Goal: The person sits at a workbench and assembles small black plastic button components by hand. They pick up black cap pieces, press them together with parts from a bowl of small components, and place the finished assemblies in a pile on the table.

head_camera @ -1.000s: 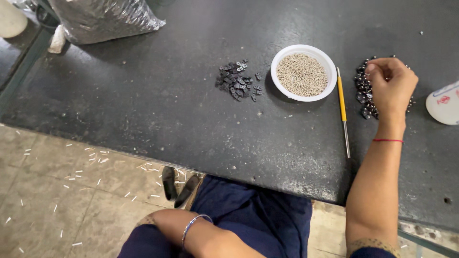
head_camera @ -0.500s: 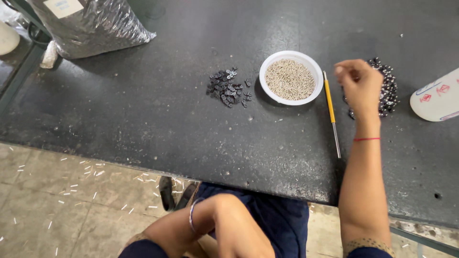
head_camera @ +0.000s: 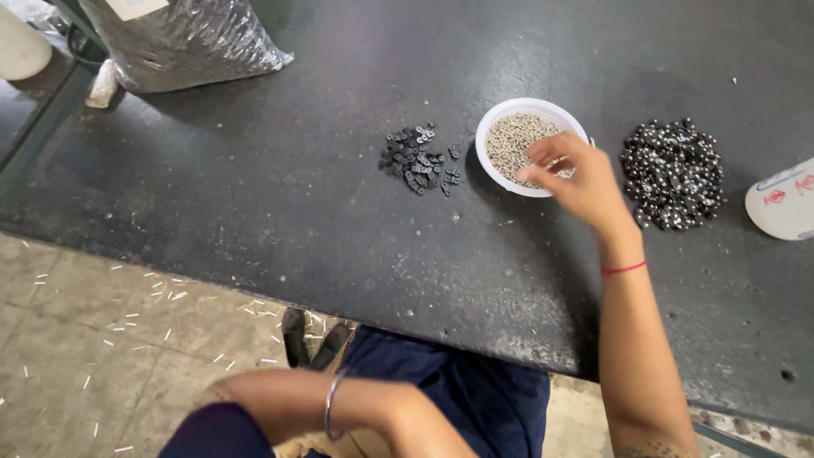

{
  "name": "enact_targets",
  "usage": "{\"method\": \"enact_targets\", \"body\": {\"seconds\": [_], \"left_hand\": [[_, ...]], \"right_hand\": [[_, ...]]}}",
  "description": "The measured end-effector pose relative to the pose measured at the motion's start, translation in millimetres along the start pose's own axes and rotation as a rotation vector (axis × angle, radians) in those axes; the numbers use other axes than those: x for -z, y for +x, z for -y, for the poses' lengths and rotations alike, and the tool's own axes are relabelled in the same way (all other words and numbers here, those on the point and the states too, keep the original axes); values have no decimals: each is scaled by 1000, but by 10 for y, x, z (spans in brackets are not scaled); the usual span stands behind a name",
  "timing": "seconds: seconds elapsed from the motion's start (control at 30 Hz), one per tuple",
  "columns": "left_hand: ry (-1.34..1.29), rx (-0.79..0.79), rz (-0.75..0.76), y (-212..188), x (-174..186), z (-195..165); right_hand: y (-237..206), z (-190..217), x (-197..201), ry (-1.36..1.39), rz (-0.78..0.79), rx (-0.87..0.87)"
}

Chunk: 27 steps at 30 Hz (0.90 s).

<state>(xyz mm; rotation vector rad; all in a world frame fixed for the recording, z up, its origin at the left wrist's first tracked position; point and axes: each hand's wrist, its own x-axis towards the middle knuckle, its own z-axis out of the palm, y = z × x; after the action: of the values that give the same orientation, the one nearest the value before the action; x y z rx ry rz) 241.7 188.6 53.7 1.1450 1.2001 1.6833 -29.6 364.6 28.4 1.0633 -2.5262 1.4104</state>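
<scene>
Fingers [head_camera: 543, 161] of the right hand [head_camera: 581, 182] pinch narrowly over the white bowl [head_camera: 496, 127], whether on a grain I cannot tell, whose tiny pale grains [head_camera: 513, 140] look light, hard, slippery, best pinched between fingertips; left hand unseen.

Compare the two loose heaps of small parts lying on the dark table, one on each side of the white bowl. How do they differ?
The heap left of the bowl is small, matt dark grey and made of flat little pieces; the heap right of the bowl is clearly larger, shiny, with rounded bead-like pieces that glint. The right hand, over the white bowl, is nearer the larger heap. Both lie loose on the table.
</scene>
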Motion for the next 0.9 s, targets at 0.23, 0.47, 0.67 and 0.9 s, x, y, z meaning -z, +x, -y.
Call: {"method": "enact_targets", "body": {"seconds": [0.23, 0.47, 0.67, 0.9], "left_hand": [[761, 252, -134, -55, 1324, -514], [1024, 136, -1458, -491, 2621, -250], [1157, 291, -1387, -651, 2760, 160], [1308, 349, -1278, -597, 2714, 194]], "right_hand": [[26, 90, -265, -219, 135, 81], [65, 148, -292, -274, 115, -13], [53, 139, -310, -327, 93, -15], [23, -80, -12, -154, -259, -95]]}}
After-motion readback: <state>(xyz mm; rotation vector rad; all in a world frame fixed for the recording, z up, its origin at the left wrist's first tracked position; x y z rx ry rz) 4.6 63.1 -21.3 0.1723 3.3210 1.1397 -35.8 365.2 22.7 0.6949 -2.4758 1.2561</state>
